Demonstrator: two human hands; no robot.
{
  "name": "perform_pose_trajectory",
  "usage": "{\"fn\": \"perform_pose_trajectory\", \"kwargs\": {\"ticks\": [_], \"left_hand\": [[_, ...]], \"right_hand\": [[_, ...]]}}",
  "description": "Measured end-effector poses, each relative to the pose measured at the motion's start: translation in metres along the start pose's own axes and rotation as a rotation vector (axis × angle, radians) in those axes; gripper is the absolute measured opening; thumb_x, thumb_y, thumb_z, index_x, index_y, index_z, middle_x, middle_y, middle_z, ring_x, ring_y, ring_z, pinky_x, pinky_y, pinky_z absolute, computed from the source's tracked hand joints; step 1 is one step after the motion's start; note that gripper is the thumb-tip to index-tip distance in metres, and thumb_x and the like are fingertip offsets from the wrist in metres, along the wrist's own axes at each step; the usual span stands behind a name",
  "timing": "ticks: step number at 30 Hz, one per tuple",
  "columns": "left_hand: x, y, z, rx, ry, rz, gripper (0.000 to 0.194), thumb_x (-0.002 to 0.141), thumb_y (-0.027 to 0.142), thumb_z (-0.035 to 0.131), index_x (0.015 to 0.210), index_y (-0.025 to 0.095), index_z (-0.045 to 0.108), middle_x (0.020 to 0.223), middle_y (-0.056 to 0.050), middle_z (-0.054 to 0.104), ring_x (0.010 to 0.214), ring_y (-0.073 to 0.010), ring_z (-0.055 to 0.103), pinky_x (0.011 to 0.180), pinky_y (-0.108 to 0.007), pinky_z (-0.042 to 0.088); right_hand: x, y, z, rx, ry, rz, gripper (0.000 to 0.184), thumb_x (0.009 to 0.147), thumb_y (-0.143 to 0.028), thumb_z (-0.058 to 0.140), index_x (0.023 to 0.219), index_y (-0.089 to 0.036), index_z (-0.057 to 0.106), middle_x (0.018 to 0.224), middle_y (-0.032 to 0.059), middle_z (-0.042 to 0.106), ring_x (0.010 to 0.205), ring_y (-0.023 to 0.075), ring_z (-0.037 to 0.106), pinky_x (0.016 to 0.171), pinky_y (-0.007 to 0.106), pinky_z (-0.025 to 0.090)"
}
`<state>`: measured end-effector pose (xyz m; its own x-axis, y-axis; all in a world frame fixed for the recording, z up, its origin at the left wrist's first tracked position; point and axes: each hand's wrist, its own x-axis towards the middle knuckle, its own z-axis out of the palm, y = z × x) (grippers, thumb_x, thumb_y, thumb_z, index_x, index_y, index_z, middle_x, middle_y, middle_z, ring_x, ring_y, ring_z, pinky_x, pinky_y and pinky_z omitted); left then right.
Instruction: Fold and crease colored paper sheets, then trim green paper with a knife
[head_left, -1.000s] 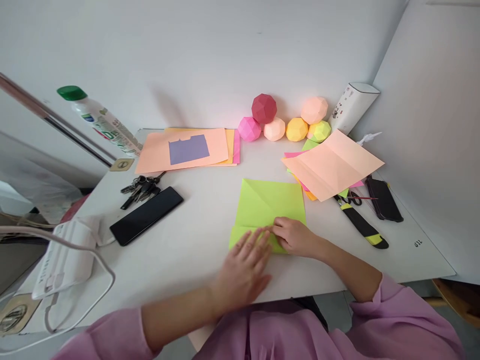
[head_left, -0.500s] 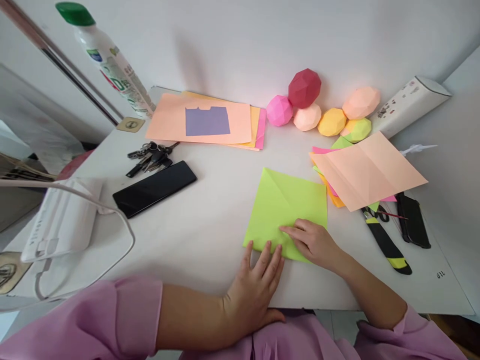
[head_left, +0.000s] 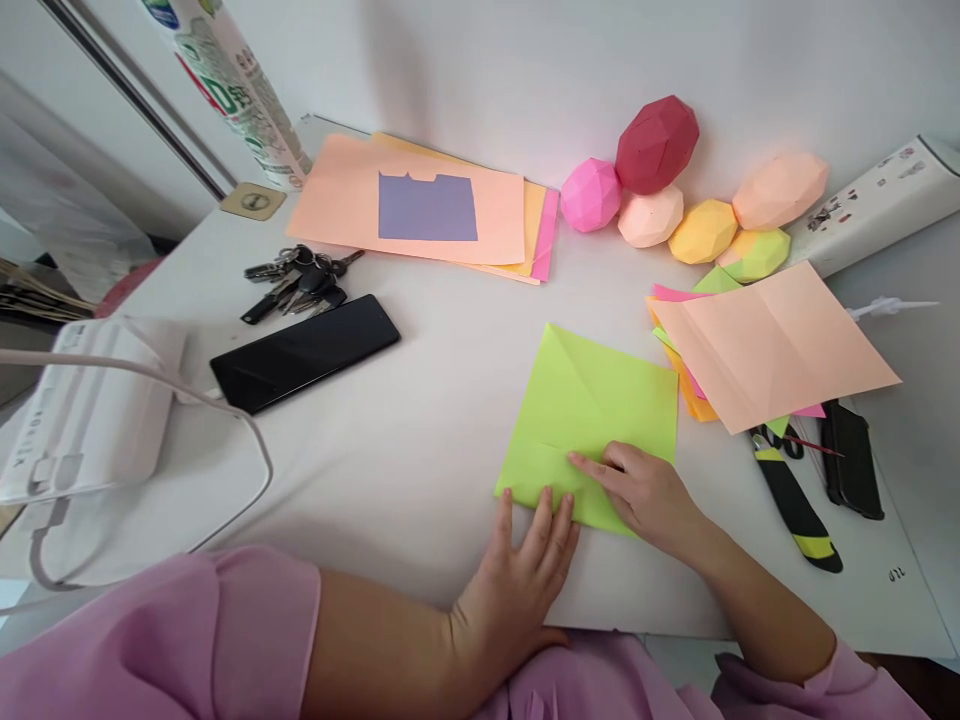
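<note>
A lime-green sheet of paper point(head_left: 600, 390) lies flat on the table near its front edge, with a faint diagonal crease and a short horizontal crease beside my right fingertip. My left hand point(head_left: 521, 580) rests with spread fingers, their tips on the sheet's lower edge and the thumb lower down by the table edge. On the lower middle of the paper, my right hand point(head_left: 645, 495) presses an outstretched index finger. Its other fingers are bent, and nothing is held in it.
Creased peach paper point(head_left: 780, 345) tops coloured sheets at right, near a black-and-yellow cutter point(head_left: 799, 510) and black case point(head_left: 851, 460). Several faceted paper balls point(head_left: 656, 145) stand behind. Leftward are a phone point(head_left: 307, 352), keys point(head_left: 307, 280), stacked paper point(head_left: 337, 190) and a white corded device point(head_left: 97, 400).
The view has shifted slightly and come closer to the table. Both hands keep nearly the same place on the green paper; a short crease now shows left of my right fingertip.
</note>
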<state>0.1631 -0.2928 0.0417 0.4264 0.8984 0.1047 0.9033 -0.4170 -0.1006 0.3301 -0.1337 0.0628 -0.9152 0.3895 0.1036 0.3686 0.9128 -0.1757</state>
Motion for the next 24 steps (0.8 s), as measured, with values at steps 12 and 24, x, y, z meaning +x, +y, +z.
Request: {"fn": "perform_pose_trajectory", "kwargs": {"ticks": [12,24], "left_hand": [[0.0014,0.0000,-0.0027,0.029,0.004,-0.004,0.094,0.066,0.086,0.046,0.137,0.024,0.050,0.148,-0.012,0.040,0.134,-0.0386,0.032,0.096,-0.062,0.034],[0.0013,0.0009,-0.0021,0.013,0.021,-0.033,0.094,0.063,0.087,0.050,0.135,0.025,0.052,0.147,-0.013,0.040,0.132,-0.0388,0.035,0.097,-0.063,0.034]], "right_hand": [[0.0016,-0.0004,-0.0011,0.027,-0.014,0.010,0.041,0.093,-0.007,0.038,0.125,-0.019,0.061,0.069,0.0003,0.046,0.060,0.0111,0.043,0.051,0.019,0.037],[0.0031,-0.0009,-0.0032,0.074,-0.015,0.020,0.043,0.093,-0.006,0.037,0.128,-0.019,0.059,0.071,0.0004,0.047,0.061,0.0113,0.045,0.052,0.020,0.041]]}}
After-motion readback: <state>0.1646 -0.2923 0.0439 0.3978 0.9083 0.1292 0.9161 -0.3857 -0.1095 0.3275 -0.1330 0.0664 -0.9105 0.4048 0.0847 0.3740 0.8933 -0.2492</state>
